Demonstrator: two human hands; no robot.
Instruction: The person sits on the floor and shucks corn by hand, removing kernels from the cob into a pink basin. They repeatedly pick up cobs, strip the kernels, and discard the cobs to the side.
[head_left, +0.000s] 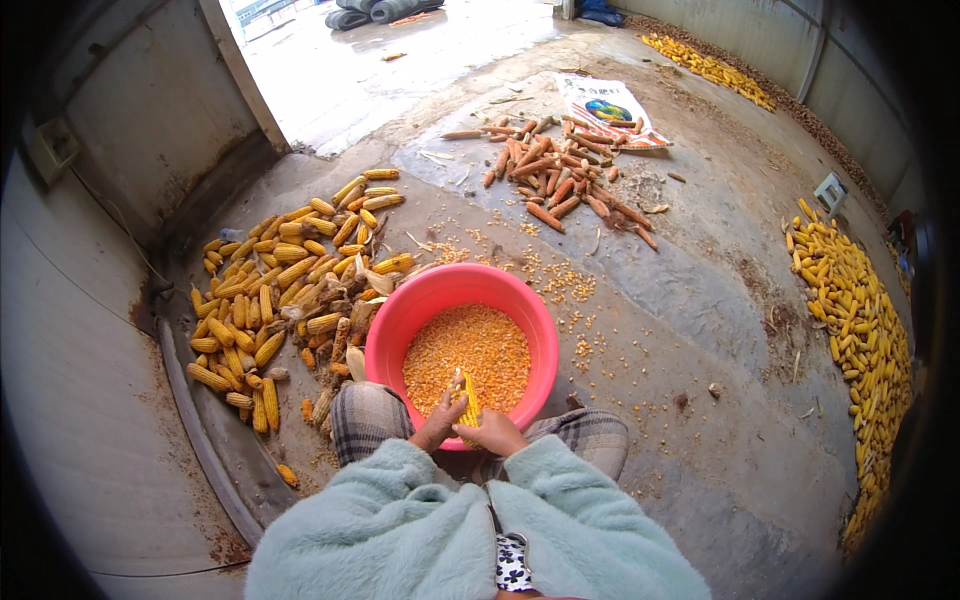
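My left hand and my right hand are together over the near rim of a red plastic basin. Between them is a yellow corn cob, gripped by both, its tip pointing away from me. Some kernels appear to be gone from its left side, though my fingers hide part of it. Loose corn kernels cover the bottom of the basin, which stands on the floor between my knees.
A heap of unshelled corn cobs lies to the left. Bare reddish cobs are piled ahead, partly on a printed white sack. Kernels are scattered on the concrete floor. More corn lines the right side.
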